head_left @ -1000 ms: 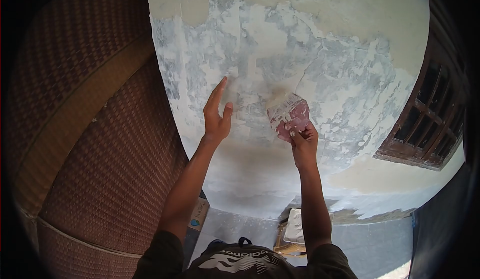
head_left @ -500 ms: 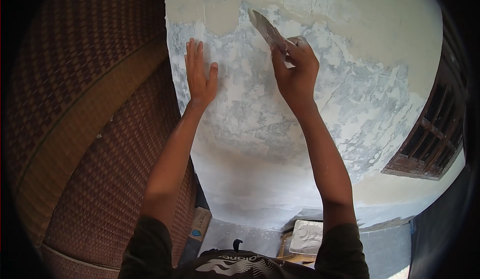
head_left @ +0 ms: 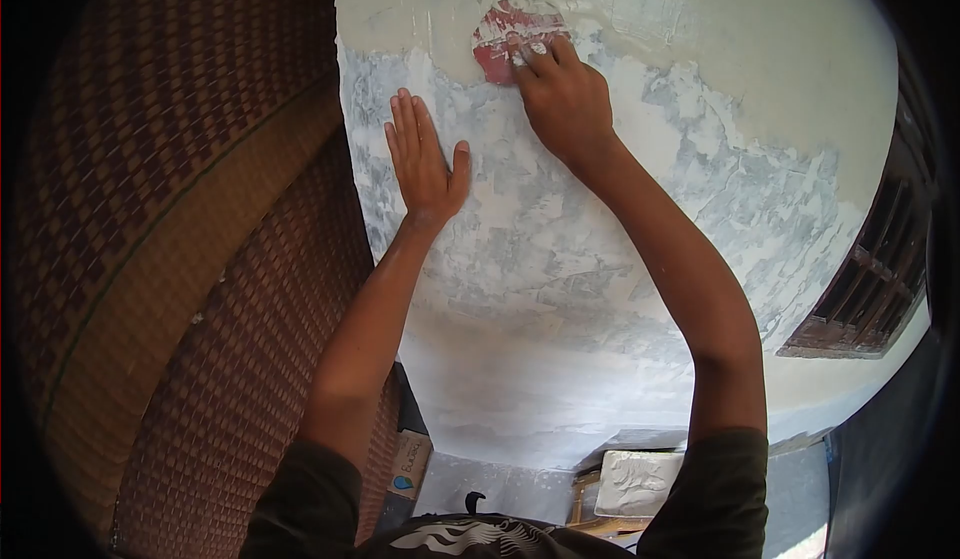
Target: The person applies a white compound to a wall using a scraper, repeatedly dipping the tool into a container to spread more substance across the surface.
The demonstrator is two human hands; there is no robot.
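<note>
Under the fingers of the right hand (head_left: pixel 568 97), a red scraper (head_left: pixel 500 57) lies flat at the patchy wall (head_left: pixel 560 234).
The right hand grips this scraper, smeared with white paste; lower to its left, the left hand (head_left: pixel 426 167) is open, palm toward the wall, though I cannot tell if it touches. Beyond the left hand stands woven matting (head_left: pixel 230 359); far right of the right hand, a barred window (head_left: pixel 865 279); well below it, a paste-covered board (head_left: pixel 637 482).

Nothing firmly legible: brown box (head_left: pixel 411 462) at lower left has sideways dark lettering (head_left: pixel 412 458), too small to read for sure, beside blue-green drop logo (head_left: pixel 402 482); dark shirt (head_left: pixel 705 494) has white print (head_left: pixel 470 537), cut off.
</note>
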